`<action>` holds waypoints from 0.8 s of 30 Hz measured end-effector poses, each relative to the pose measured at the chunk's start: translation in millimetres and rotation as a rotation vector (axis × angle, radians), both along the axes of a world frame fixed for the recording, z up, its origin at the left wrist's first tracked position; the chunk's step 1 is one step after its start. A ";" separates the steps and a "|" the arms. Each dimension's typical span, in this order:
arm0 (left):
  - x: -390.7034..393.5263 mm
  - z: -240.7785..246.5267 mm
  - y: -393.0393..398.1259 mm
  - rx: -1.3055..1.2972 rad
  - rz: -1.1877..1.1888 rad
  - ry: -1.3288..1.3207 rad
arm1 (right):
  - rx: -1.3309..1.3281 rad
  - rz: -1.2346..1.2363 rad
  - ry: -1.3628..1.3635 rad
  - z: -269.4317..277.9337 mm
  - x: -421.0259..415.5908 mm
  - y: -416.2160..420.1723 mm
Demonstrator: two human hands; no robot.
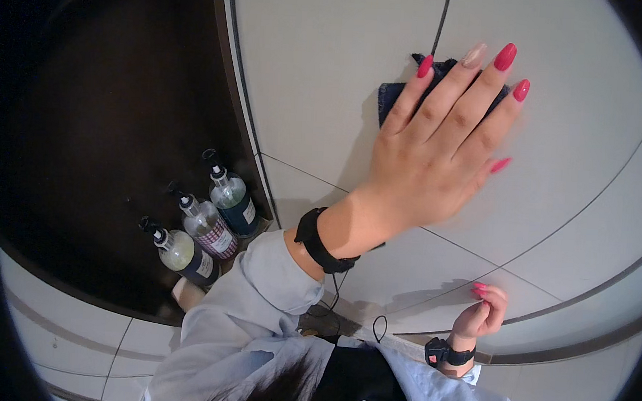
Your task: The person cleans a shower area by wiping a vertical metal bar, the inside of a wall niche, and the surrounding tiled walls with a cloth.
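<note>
My left hand (433, 141) lies palm inward, fingers slightly spread, over a dark blue cloth (393, 98) with frayed edges. The cloth is held against a pale tiled surface (316, 80); most of it is hidden beneath my fingers and palm. At the lower right, my right hand (484, 312) is loosely curled, with nothing visible in it. It appears apart from the tiles, and its shadow falls on them. Each wrist wears a black strap, and the right one (449, 353) carries a small device.
Left of my left forearm stand three pump bottles: a blue-labelled one (236, 201), a checked one (210, 230) and a yellowish one (185, 253). Behind them is a dark panel (125, 92). A thin black cord (379, 329) loops near my chest. Dark-edged trim (577, 293) curves along the right.
</note>
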State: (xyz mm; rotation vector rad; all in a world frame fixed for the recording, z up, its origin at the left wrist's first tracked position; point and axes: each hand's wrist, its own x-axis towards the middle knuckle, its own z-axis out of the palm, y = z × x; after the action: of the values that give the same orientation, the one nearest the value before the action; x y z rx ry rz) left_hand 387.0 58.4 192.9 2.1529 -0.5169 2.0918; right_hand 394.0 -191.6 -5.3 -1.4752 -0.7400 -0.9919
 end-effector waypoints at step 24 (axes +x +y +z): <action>-2.1 -30.8 -15.3 -0.258 0.175 0.015 | -0.351 -0.724 -0.246 28.7 15.4 36.9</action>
State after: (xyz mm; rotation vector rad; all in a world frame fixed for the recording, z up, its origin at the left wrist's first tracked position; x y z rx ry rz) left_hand 384.9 43.1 162.1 2.1282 -0.0523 2.0892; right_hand 409.4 -154.7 23.5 -2.0149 -0.5709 -1.6745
